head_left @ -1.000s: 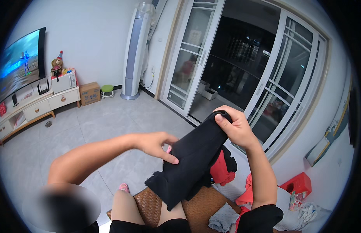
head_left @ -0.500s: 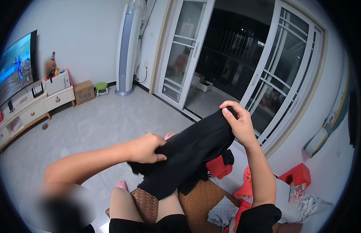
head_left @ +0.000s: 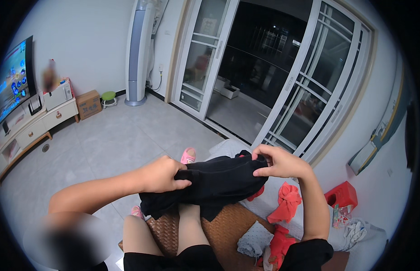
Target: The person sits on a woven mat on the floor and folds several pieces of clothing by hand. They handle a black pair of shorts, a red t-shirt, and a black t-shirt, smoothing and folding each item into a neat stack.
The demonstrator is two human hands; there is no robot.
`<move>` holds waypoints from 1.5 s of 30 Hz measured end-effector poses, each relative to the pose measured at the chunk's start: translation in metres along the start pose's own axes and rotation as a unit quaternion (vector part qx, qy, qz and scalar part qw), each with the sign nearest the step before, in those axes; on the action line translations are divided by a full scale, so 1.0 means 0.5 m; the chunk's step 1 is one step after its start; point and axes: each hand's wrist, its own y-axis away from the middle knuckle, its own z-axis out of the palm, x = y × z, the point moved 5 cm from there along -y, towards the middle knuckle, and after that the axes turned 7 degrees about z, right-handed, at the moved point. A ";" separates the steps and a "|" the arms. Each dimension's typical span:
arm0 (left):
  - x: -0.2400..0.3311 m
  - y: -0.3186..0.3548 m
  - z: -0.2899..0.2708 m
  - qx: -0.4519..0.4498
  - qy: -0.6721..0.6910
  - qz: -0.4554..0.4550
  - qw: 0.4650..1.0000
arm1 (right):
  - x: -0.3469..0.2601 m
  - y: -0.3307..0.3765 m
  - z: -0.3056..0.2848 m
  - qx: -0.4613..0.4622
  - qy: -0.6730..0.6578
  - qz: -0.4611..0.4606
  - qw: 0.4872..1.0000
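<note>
A black cloth garment (head_left: 214, 180) is stretched between my two hands above my knees, its lower folds hanging down. My left hand (head_left: 164, 175) grips its left end, thumb on the near side. At the other end, my right hand (head_left: 280, 162) pinches the garment's edge between thumb and fingers. What kind of garment it is cannot be made out. Below it lies a brown woven mat (head_left: 223, 230). Beside my right forearm are a crumpled coral-red cloth (head_left: 286, 203) and a folded grey dotted cloth (head_left: 255, 239).
A red plastic stool (head_left: 343, 194) stands at the right by the wall. Another red cloth (head_left: 281, 246) lies near my right sleeve. Across the room are a TV cabinet (head_left: 38, 131), a cardboard box (head_left: 89, 105), a green stool (head_left: 109, 96) and glass sliding doors (head_left: 305, 90).
My right hand has come down with its end of the black garment, which now lies more level. My left hand has shifted slightly left. The view has tilted a little.
</note>
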 end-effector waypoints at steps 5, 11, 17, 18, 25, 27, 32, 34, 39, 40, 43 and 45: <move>0.020 0.007 0.001 -0.032 -0.014 -0.015 0.999 | 0.027 0.023 -0.001 -0.005 -0.025 0.009 1.000; 0.035 0.027 -0.024 0.087 -0.249 0.102 0.959 | 0.008 0.031 0.003 0.114 -0.032 -0.098 0.988; 0.030 0.002 -0.030 -0.007 0.005 -0.122 0.992 | -0.026 0.022 0.004 0.143 -0.081 -0.125 0.978; 0.025 0.010 -0.019 -0.040 0.021 -0.109 0.993 | -0.049 0.012 0.004 0.150 -0.060 -0.147 0.976; -0.050 0.015 0.065 -0.065 0.400 -0.286 0.868 | -0.114 -0.027 0.035 0.183 0.092 -0.222 0.953; -0.057 -0.002 0.025 0.032 0.516 -0.270 0.812 | -0.107 -0.024 0.033 0.156 0.064 -0.167 0.971; -0.027 -0.052 -0.078 0.307 0.644 -0.206 0.670 | -0.168 -0.018 0.041 0.150 -0.042 -0.123 0.980; -0.005 -0.067 -0.111 0.340 0.648 -0.185 0.655 | -0.185 -0.018 0.038 0.237 0.034 -0.164 0.957; 0.001 -0.049 -0.177 0.285 0.567 -0.145 0.759 | -0.182 -0.046 0.009 0.333 0.010 -0.213 0.918; 0.005 -0.037 -0.190 0.216 0.559 -0.120 0.792 | -0.181 -0.049 0.004 0.314 -0.052 -0.192 0.928; -0.022 0.014 -0.212 0.173 0.221 -0.079 0.957 | -0.195 -0.046 -0.008 0.298 -0.065 -0.207 0.930; -0.013 0.029 -0.202 0.215 0.162 0.024 0.963 | -0.195 -0.053 -0.012 0.271 -0.081 -0.210 0.936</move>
